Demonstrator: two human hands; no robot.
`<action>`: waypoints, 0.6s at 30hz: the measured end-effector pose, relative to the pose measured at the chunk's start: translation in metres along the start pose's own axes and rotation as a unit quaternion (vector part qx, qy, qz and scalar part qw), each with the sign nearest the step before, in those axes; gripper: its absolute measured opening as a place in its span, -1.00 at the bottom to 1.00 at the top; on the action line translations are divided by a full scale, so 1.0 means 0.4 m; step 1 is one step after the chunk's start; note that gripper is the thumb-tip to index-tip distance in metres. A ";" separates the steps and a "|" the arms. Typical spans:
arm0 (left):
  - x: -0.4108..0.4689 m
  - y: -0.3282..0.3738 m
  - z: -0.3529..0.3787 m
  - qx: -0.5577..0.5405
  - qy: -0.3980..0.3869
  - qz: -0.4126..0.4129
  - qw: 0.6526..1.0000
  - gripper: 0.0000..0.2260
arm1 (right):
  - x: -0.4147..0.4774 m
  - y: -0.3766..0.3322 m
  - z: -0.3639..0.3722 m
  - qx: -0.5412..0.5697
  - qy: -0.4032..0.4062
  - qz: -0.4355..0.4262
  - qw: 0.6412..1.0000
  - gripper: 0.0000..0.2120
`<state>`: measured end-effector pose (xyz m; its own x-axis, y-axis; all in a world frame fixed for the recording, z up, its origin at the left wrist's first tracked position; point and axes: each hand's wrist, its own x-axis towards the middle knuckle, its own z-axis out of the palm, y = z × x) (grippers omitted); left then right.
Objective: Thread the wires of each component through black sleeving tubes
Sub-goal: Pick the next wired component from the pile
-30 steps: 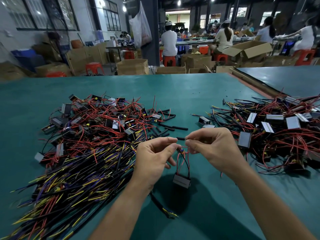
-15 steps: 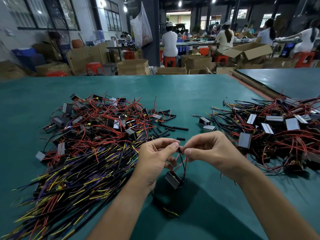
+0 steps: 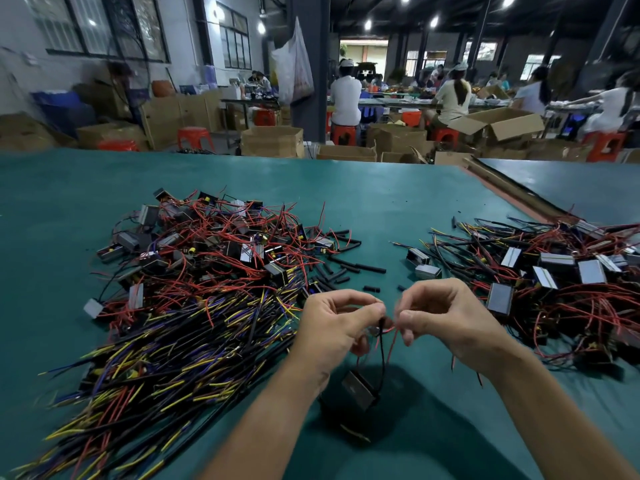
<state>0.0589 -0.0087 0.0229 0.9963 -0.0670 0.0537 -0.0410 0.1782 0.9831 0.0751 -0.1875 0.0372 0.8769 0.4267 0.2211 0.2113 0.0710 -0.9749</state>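
The left hand (image 3: 332, 327) pinched the black wire (image 3: 381, 348) at its top. The right hand (image 3: 446, 317) pinched the red wire (image 3: 391, 344) just beside it. The component (image 3: 358, 389) hung from them at 6 o'clock, over the table (image 3: 398, 188). Loose tubes (image 3: 346, 268) lay at 12 o'clock, and piles at 9 (image 3: 207, 271) and 3 (image 3: 554, 271).

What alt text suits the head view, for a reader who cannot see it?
The left hand and right hand pinch wires of a small component over a green table, between a left pile and right pile of wired components.
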 end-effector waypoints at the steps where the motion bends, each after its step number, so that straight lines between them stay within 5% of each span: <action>1: 0.000 -0.001 -0.001 0.004 0.005 -0.004 1.000 -0.87 | 0.000 0.003 -0.007 0.038 -0.029 0.012 0.999 -0.70; 4: -0.006 -0.001 0.005 0.005 -0.008 -0.016 1.000 -0.90 | 0.000 0.004 -0.015 0.153 -0.024 0.051 0.987 -0.45; 8: -0.007 0.003 0.011 -0.001 -0.020 -0.019 1.000 -0.84 | 0.072 0.025 0.013 0.075 0.165 0.073 0.981 -0.86; 10: -0.002 0.003 0.012 -0.008 -0.012 -0.021 1.000 -0.82 | 0.146 0.040 0.028 -0.040 0.215 0.094 0.971 -0.80; 12: 0.000 0.002 0.013 -0.008 -0.002 -0.023 1.000 -0.81 | 0.218 0.057 0.044 -0.215 0.182 0.103 0.954 -0.78; 15: -0.002 0.000 0.015 -0.001 0.002 -0.030 1.000 -0.80 | 0.308 0.090 0.061 -0.453 0.063 0.105 0.883 -0.82; 18: 0.000 -0.003 0.012 -0.002 0.003 -0.038 0.999 -0.82 | 0.367 0.111 0.078 -0.562 -0.001 0.116 0.819 -0.83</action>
<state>0.0585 -0.0137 0.0224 0.9969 -0.0752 -0.0222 0.0353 0.1775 0.9835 0.1996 -0.0937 0.0254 0.9493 0.3126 0.0329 0.3041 -0.8869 -0.3478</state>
